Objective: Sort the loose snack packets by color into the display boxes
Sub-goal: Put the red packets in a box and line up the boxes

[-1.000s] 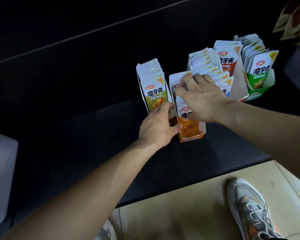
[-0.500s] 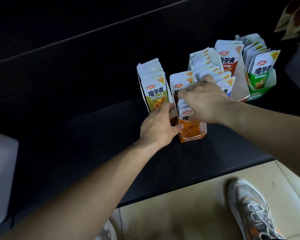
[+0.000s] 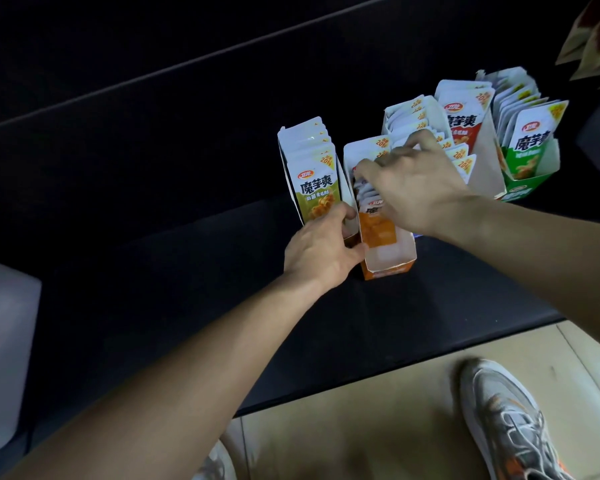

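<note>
An orange display box [image 3: 394,263] stands on the black bench with orange packets [image 3: 376,228] upright in it. My left hand [image 3: 321,252] grips the box's left wall near its front corner. My right hand [image 3: 414,183] lies over the tops of the orange packets, fingers curled round their upper edges. Left of it stands an olive-green box of packets [image 3: 314,188]. Further right are a blue-packet box [image 3: 409,119], a red-packet box [image 3: 465,123] and a green box [image 3: 530,154], each full of upright packets.
The black bench [image 3: 187,271] runs across the view, its front edge above a tan floor [image 3: 361,427]. A pale container [image 3: 4,341] sits at the left edge. My shoe [image 3: 506,420] is at the lower right. Brown bags [image 3: 596,39] hang at the top right.
My right hand has pushed the orange packets back in their box, leaving a gap at the box's front. My left hand stays on the box wall.
</note>
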